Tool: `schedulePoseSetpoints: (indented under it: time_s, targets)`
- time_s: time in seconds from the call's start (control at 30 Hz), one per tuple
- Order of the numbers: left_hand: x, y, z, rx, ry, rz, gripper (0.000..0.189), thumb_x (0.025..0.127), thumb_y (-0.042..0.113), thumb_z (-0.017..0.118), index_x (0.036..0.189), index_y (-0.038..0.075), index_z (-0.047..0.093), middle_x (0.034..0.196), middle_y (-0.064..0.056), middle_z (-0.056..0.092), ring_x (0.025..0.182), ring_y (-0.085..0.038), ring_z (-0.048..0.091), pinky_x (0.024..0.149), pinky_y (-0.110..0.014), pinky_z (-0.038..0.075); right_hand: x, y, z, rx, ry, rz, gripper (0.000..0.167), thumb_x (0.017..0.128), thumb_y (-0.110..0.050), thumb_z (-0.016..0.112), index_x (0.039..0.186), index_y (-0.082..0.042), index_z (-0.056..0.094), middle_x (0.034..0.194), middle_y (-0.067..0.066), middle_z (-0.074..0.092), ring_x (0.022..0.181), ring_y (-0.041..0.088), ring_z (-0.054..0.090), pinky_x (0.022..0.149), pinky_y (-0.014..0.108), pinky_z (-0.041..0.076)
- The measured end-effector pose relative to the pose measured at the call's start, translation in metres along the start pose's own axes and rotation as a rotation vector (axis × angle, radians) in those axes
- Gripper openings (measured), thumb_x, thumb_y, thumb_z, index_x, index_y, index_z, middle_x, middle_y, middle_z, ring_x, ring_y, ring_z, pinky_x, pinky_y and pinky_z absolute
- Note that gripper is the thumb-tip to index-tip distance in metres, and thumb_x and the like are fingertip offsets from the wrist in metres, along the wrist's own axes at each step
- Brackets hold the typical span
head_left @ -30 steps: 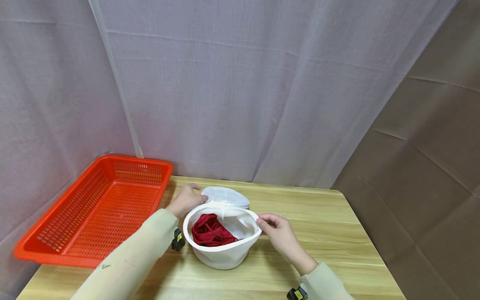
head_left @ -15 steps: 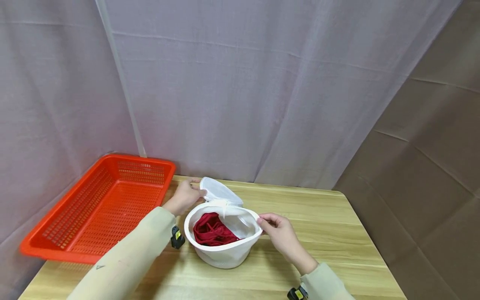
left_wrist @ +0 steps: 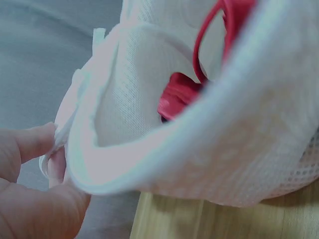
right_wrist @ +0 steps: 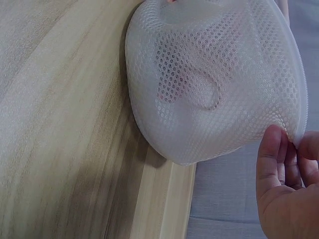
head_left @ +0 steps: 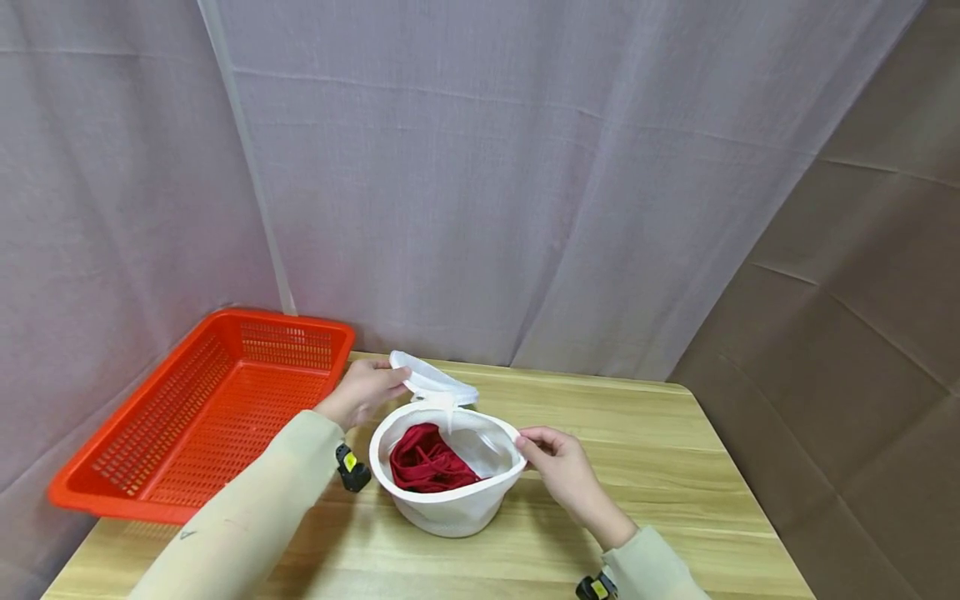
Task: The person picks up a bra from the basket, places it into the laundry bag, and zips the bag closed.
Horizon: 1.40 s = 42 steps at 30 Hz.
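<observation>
One round white mesh bag (head_left: 453, 515), upright on a pale wood-grain table (head_left: 645, 467); crumpled dark-red cloth (head_left: 427, 462) inside. Left hand (head_left: 362, 392) pinches its raised white lid (head_left: 433, 381); right hand (head_left: 561, 468) pinches its rim.

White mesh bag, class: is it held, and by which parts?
Yes, the white mesh bag is held: the left hand pinches its lid by the edge; the right hand pinches the rim at the right.

Left-wrist view: mesh laundry bag (left_wrist: 214, 154) blurred right of the pinch by left hand (left_wrist: 37, 201); red cloth (left_wrist: 180, 94) beyond, partly hidden behind bag's edge, cropped at top. Right-wrist view: right hand (right_wrist: 291, 191) cropped at right.
</observation>
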<state>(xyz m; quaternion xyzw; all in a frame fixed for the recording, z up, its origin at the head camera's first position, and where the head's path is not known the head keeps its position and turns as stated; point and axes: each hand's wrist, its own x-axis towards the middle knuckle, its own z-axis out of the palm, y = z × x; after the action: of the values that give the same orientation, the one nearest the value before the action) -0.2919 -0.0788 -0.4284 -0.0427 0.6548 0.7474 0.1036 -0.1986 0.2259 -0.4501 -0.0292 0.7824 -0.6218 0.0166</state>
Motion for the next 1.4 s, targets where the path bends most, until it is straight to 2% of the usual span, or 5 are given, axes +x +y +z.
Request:
schedulePoseSetpoints:
  time_s: [0.13, 0.27, 0.57, 0.93, 1.4]
  targets:
    - [-0.0019, 0.0025, 0.0004, -0.038, -0.011, -0.001, 0.047, 0.096, -0.001, 0.054, 0.134, -0.021, 0.035, 0.128, -0.036, 0.05, 0.116, -0.035, 0.054, 0.095, -0.037, 0.046, 0.0004, 0.0006, 0.0003, 0.001, 0.0, 0.0, 0.013, 0.092, -0.007, 0.065, 0.101, 0.0, 0.07, 0.094, 0.013, 0.067, 0.084, 0.024, 0.064, 0.072, 0.032, 0.056]
    - [-0.003, 0.0039, 0.0012, -0.031, 0.001, 0.002, 0.048, 0.095, -0.002, 0.054, 0.135, -0.02, 0.035, 0.126, -0.034, 0.051, 0.112, -0.033, 0.056, 0.095, -0.037, 0.046, 0.0002, 0.0003, 0.0004, 0.001, -0.005, 0.005, 0.013, 0.092, -0.007, 0.064, 0.102, 0.0, 0.07, 0.094, 0.013, 0.067, 0.085, 0.024, 0.064, 0.072, 0.032, 0.056]
    - [-0.0041, 0.0022, 0.0014, 0.038, 0.048, 0.016, 0.051, 0.09, -0.006, 0.053, 0.137, -0.013, 0.038, 0.119, -0.03, 0.054, 0.099, -0.027, 0.059, 0.089, -0.035, 0.051, -0.0008, -0.0009, 0.0008, -0.013, -0.013, 0.004, 0.015, 0.092, -0.01, 0.066, 0.103, 0.0, 0.07, 0.094, 0.012, 0.067, 0.084, 0.024, 0.064, 0.072, 0.032, 0.056]
    - [-0.0053, 0.0033, -0.0005, 0.032, 0.045, 0.016, 0.052, 0.089, -0.006, 0.053, 0.139, -0.006, 0.037, 0.116, -0.025, 0.054, 0.097, -0.025, 0.06, 0.086, -0.035, 0.052, 0.0012, 0.0003, 0.0011, -0.001, -0.018, -0.013, 0.013, 0.092, -0.008, 0.066, 0.101, 0.0, 0.071, 0.093, 0.012, 0.068, 0.083, 0.024, 0.065, 0.07, 0.033, 0.056]
    - [-0.0061, 0.0049, -0.0014, 0.046, 0.04, 0.035, 0.046, 0.092, -0.006, 0.05, 0.135, -0.007, 0.037, 0.125, -0.026, 0.053, 0.106, -0.029, 0.058, 0.09, -0.04, 0.05, 0.0014, 0.0005, 0.0017, 0.009, -0.009, -0.005, 0.013, 0.092, -0.007, 0.066, 0.101, 0.0, 0.07, 0.093, 0.013, 0.067, 0.083, 0.024, 0.064, 0.07, 0.033, 0.057]
